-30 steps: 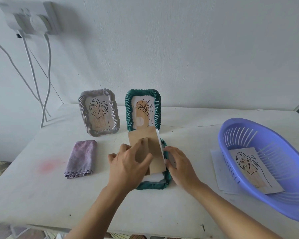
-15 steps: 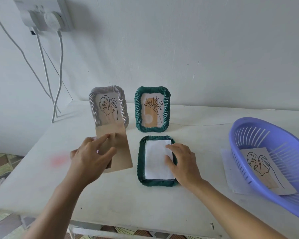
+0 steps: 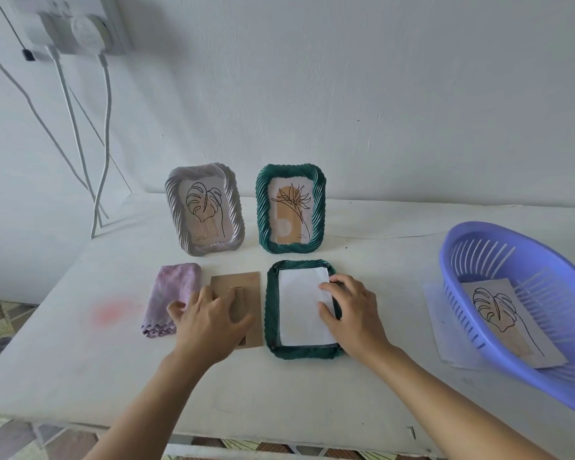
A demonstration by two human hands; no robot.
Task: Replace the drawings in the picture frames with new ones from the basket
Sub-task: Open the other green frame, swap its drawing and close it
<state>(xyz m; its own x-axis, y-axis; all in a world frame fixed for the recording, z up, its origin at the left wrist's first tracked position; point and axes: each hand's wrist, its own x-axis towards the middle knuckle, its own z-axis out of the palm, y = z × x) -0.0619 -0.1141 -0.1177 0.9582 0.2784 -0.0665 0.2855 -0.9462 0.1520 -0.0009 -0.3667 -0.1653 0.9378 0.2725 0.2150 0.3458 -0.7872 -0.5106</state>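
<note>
White paper sheet (image 3: 299, 310), blank side up, in dark green twisted-rim frame (image 3: 269, 313), table (image 3: 312, 393) centre. Right hand (image 3: 352, 313), loosely bent, touches its right edge, gripping nothing; left hand (image 3: 206, 323) flat on brown cardboard backing (image 3: 236, 283). Best: peel one corner, steadying frame.

The right edge cuts the basket (image 3: 446, 267); the left hand (image 3: 210, 322) covers part of the backing board (image 3: 236, 282).

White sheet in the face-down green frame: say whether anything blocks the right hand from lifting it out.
Nothing visible does. The backing board lies on the table beside the green frame, under the left hand. The white sheet lies bare in the frame, the fingers of the right hand on its right edge.
</note>
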